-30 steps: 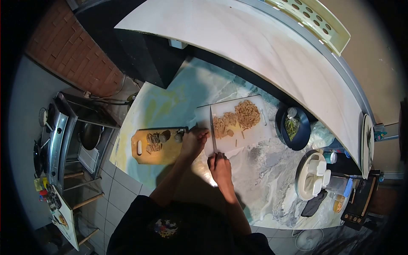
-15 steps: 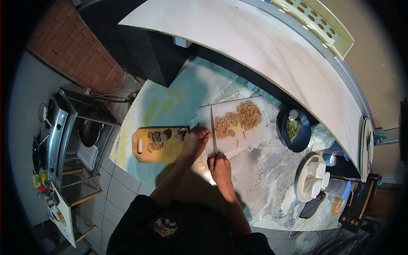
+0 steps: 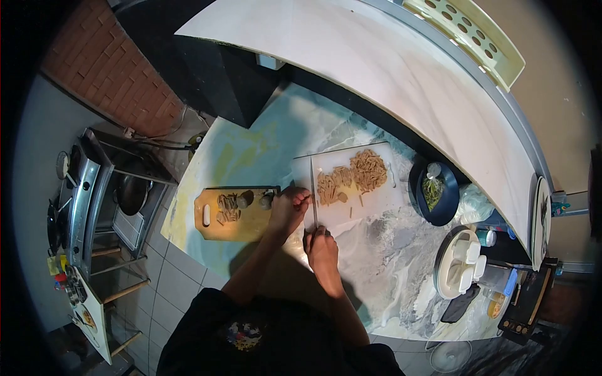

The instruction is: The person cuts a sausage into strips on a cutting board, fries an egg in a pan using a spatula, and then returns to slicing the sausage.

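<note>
My right hand is wrapped round the handle of a kitchen knife. Its long blade points away from me over the left part of a white cutting board. Close to the left of the blade, my left hand has its fingers curled together; whatever they may hold is hidden. Right of the knife, light-brown strips lie heaped on the board, with smaller cut pieces nearer the blade. Partly behind my left wrist, a wooden cutting board carries greyish strips and dark round pieces.
A dark blue bowl with green vegetables stands right of the white board. Nearer me is a round tray with white containers. A raised counter borders the far side. A stove stands at left.
The knife and my right hand have shifted slightly left, bringing the blade closer to my left fingers. My left hand has hardly moved.
</note>
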{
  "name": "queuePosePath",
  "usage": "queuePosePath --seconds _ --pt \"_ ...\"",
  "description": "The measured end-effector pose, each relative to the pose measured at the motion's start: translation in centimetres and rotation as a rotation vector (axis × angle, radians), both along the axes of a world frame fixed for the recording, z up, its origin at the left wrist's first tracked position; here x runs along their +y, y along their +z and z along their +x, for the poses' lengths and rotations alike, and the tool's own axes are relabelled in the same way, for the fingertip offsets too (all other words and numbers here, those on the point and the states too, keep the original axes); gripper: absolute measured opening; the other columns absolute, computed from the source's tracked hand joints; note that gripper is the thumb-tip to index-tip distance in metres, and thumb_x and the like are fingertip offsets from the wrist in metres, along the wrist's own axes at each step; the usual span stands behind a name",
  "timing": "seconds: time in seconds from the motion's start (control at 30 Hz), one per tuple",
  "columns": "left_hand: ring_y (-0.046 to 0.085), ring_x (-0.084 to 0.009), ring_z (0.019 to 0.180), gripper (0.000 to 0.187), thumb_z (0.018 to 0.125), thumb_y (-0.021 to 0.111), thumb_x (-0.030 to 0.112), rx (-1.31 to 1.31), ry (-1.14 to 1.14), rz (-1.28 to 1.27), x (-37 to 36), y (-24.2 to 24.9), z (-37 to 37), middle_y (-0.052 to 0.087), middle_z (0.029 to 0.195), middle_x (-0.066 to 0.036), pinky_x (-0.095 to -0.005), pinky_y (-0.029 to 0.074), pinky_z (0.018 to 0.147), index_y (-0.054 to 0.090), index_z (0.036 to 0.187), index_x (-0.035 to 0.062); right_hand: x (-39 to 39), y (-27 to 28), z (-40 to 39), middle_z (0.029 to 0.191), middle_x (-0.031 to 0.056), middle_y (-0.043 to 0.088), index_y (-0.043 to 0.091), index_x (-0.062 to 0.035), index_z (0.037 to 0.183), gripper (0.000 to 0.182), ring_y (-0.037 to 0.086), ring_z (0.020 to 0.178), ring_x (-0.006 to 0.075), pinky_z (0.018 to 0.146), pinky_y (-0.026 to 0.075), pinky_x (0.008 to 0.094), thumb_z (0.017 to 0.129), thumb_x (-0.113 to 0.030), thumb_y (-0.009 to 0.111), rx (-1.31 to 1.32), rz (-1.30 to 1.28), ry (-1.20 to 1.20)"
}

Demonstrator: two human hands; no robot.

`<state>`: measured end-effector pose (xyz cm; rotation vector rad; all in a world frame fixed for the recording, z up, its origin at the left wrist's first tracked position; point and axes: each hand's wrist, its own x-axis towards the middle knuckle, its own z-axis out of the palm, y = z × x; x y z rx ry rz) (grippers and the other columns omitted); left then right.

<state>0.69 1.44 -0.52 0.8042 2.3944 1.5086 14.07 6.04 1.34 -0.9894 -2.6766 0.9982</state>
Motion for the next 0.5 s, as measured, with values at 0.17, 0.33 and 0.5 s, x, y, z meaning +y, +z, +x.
queuePosePath --seconds 0.17,0.33,0.5 --pt "0.063 -0.0176 0.065 0.018 0.070 0.067 -0.001 -0.007 0.003 -0.010 -0.1 -0.3 0.0 0.064 0.079 -0.008 -0.0272 0.052 0.062 0.067 0.088 0.0050 -0.2 -0.2 -0.3 0.074 0.0291 0.060 0.052 0.0091 0.088 0.025 0.060 0.065 0.0449 0.056 0.049 0.0503 0.088 -0.016 0.050 -0.059 0.080 0.023" --pt "0.064 -0.0170 0.065 0.016 0.071 0.068 0.000 0.006 -0.003 0.053 0.1 -1.1 -0.1 0.065 0.079 -0.008 -0.0269 0.052 0.061 0.067 0.086 0.0044 0.1 -0.5 -0.7 0.085 0.0227 0.062 0.056 0.0057 0.095 0.021 0.064 0.080 0.0371 0.066 0.054 0.0427 0.086 -0.013 0.053 -0.261 0.072 0.067" --pt "0.066 -0.0197 0.066 0.015 0.072 0.069 0.002 -0.034 0.018 0.073 0.0 -0.6 0.0 0.066 0.080 -0.010 -0.0284 0.053 0.060 0.067 0.086 0.0036 0.1 -0.4 -1.1 0.085 0.0240 0.062 0.055 0.0048 0.095 0.022 0.064 0.079 0.0391 0.067 0.053 0.0448 0.087 -0.015 0.052 -0.215 0.061 0.035"
